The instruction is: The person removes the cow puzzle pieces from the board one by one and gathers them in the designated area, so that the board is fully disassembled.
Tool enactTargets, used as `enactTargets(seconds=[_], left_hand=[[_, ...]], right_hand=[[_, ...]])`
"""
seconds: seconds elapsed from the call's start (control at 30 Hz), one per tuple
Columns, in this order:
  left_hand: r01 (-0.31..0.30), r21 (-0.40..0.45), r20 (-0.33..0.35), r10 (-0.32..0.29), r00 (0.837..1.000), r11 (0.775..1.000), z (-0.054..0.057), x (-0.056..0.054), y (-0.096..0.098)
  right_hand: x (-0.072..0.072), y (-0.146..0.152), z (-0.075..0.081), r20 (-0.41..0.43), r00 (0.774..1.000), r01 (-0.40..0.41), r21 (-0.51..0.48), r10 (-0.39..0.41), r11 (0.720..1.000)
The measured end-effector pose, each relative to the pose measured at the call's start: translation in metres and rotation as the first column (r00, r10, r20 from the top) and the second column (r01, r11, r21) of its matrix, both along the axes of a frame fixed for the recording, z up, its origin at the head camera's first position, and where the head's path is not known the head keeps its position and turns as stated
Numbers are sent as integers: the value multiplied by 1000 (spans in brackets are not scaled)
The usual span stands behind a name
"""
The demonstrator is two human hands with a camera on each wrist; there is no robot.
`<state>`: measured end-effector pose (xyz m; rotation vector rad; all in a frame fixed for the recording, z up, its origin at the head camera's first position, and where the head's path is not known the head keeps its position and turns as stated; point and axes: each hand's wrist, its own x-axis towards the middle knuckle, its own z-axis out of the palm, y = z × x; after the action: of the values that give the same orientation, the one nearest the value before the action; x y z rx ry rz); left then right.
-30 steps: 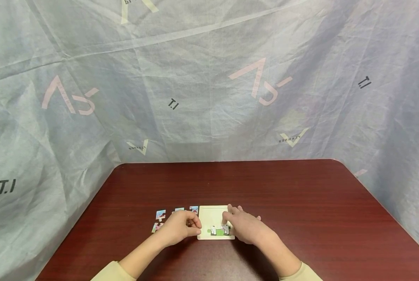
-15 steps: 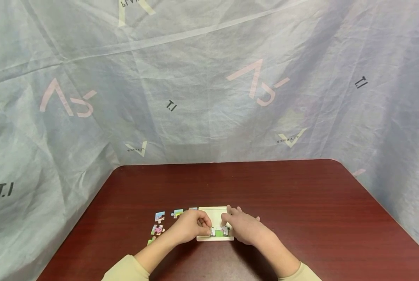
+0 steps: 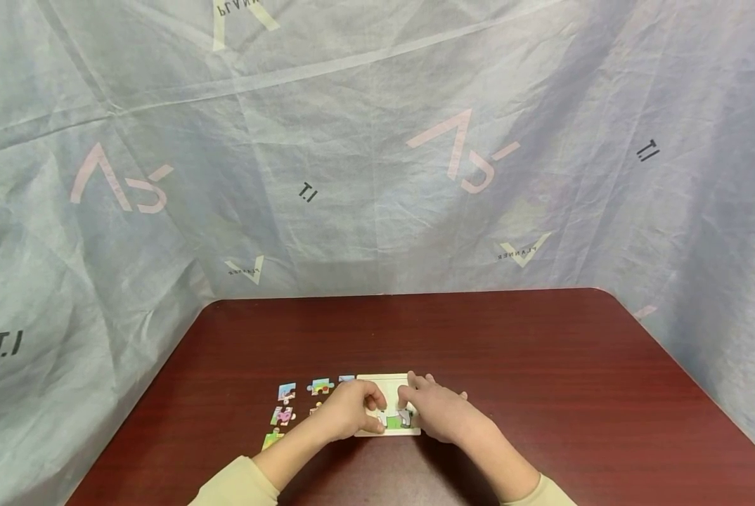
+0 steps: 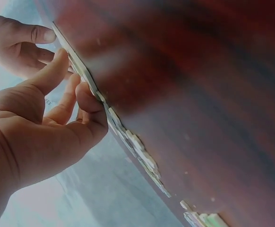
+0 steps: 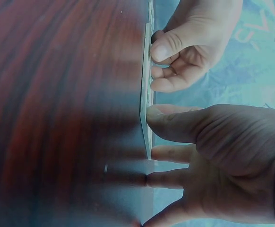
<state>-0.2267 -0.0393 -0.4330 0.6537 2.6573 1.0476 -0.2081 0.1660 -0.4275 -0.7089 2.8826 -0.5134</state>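
Observation:
A pale wooden puzzle tray (image 3: 384,376) lies flat on the table. In its near part sit joined jigsaw pieces (image 3: 394,422) with grey-and-white animal legs on green. My left hand (image 3: 346,411) reaches over the tray's left side, thumb and bent fingers on or just above the pieces. In the left wrist view, its thumb tip (image 4: 61,56) and fingers stand apart, with no piece visible between them. At the tray's right edge rests my right hand (image 3: 443,411), thumb against the near side in the right wrist view, other fingers (image 5: 170,178) spread straight.
Several loose jigsaw pieces lie left of the tray, among them a pink one (image 3: 282,416), a blue-and-green one (image 3: 320,386) and a green-yellow one (image 3: 273,440). The dark red table (image 3: 510,351) backs onto a grey printed cloth (image 3: 377,232).
My left hand has moved right, from the tray's left edge to over the pieces inside it. More loose pieces show behind it. My right hand has stayed at the tray's right side.

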Motion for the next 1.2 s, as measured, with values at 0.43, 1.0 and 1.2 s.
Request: enactTargets(seconds=[0.43, 1.0, 1.2], left_hand=[[-36, -41, 4, 36, 999, 999, -1, 0, 3], [-53, -73, -37, 50, 998, 996, -3, 2, 6], [-36, -46, -62, 33, 998, 998, -4, 3, 6]], right_hand=[[0, 0, -1, 11, 1000, 1, 0, -1, 1000], [0, -1, 2, 32, 999, 23, 15, -23, 1000], [-1, -1, 1, 37, 999, 29, 21, -30, 999]])
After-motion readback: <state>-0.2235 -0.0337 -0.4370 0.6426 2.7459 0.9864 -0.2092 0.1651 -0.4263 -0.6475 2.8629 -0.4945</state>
